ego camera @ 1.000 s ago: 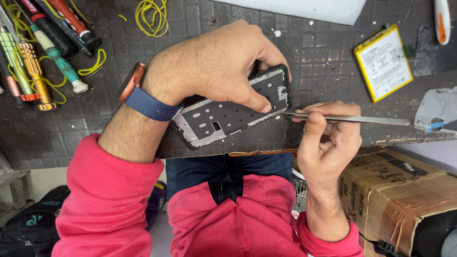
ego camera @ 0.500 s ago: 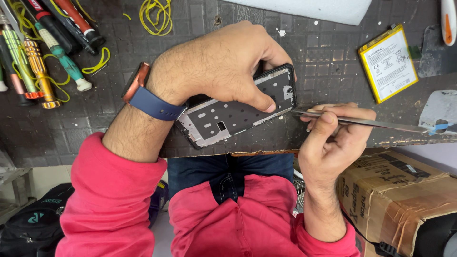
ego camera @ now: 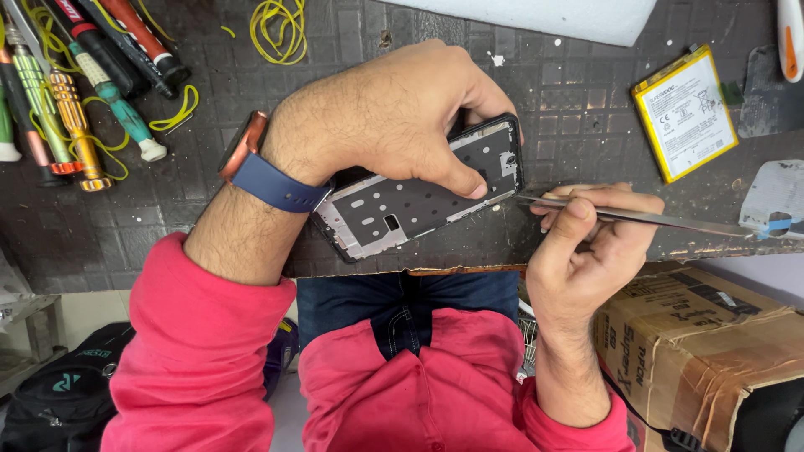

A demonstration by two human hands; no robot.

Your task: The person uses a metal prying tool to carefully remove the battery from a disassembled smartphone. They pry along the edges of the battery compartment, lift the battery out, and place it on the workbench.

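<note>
My left hand (ego camera: 394, 117), with a blue-strapped watch (ego camera: 251, 163) on the wrist, presses down on a stripped phone frame (ego camera: 402, 209) lying near the front edge of the dark work mat (ego camera: 586, 109). Thumb and fingers grip the frame's right end. My right hand (ego camera: 586, 251) pinches long metal tweezers (ego camera: 662, 219) held level. Their tip touches the frame's lower right corner, just under my left thumb.
Several screwdrivers (ego camera: 75, 109) and yellow rubber bands (ego camera: 280, 29) lie at the back left. A yellow-edged phone battery (ego camera: 685, 113) sits at the right, a grey back cover (ego camera: 775, 197) beyond it. A cardboard box (ego camera: 703, 351) stands below the bench on the right, a black bag (ego camera: 59, 393) on the left.
The view has shifted slightly. Both hands keep their hold, and the tweezers' tip stays at the frame's corner.
</note>
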